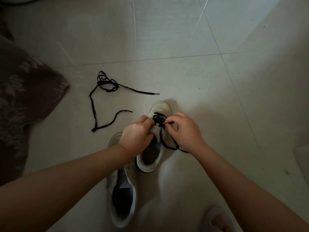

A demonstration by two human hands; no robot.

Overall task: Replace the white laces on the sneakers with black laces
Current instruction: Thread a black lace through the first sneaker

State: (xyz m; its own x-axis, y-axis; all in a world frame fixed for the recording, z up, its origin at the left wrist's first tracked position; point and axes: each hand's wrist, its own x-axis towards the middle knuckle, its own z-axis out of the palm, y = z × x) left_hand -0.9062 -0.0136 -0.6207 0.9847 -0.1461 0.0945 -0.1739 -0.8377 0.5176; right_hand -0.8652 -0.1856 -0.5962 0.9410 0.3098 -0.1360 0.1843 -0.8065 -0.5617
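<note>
On the tiled floor [184, 77] the left hand [136, 136] gripped the tongue of the far sneaker [158, 131], and the right hand [185, 129] pinched the black lace [164, 139] threaded through its upper eyelets. A second, unlaced sneaker [122, 186] lay nearer, and a spare lace [102, 97] lay loose to the left. No brand or writing could be read on either shoe.

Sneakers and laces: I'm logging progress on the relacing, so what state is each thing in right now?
Far sneaker: partly laced in black, lace ends loose.
Near sneaker: no lace visible, partly hidden under the left arm.
Spare black lace: loose on the floor, tangled at one end.
Left hand: grips the far sneaker's tongue.
Right hand: pinches the black lace at the eyelets.
</note>
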